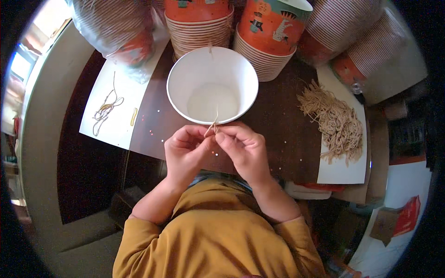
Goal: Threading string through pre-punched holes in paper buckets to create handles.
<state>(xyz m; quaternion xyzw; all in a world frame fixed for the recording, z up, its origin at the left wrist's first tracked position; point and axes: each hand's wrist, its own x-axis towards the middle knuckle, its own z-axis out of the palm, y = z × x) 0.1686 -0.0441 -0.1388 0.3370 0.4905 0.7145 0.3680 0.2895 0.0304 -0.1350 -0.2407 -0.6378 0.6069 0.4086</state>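
A white-lined paper bucket (pixel 181 85) stands in front of me, its open mouth tipped toward me. At its near rim my left hand (pixel 185 149) and my right hand (pixel 245 150) meet, fingertips pinched together. Between them both grip a thin beige string (pixel 216 116), which crosses over itself there and has a loose end pointing up against the rim. Another short bit of string (pixel 211 50) shows at the bucket's far rim. The fingers partly cover the crossing, so I cannot tell whether it is knotted.
Nested stacks of orange printed paper buckets (pixel 199 28) line the back, some wrapped in clear plastic (pixel 106 28). To the right, a heap of beige strings (pixel 340 127) lies on white paper (pixel 343 173). A tangled cord (pixel 105 109) lies on the left sheet (pixel 99 132). Small dots speckle the dark table (pixel 287 120).
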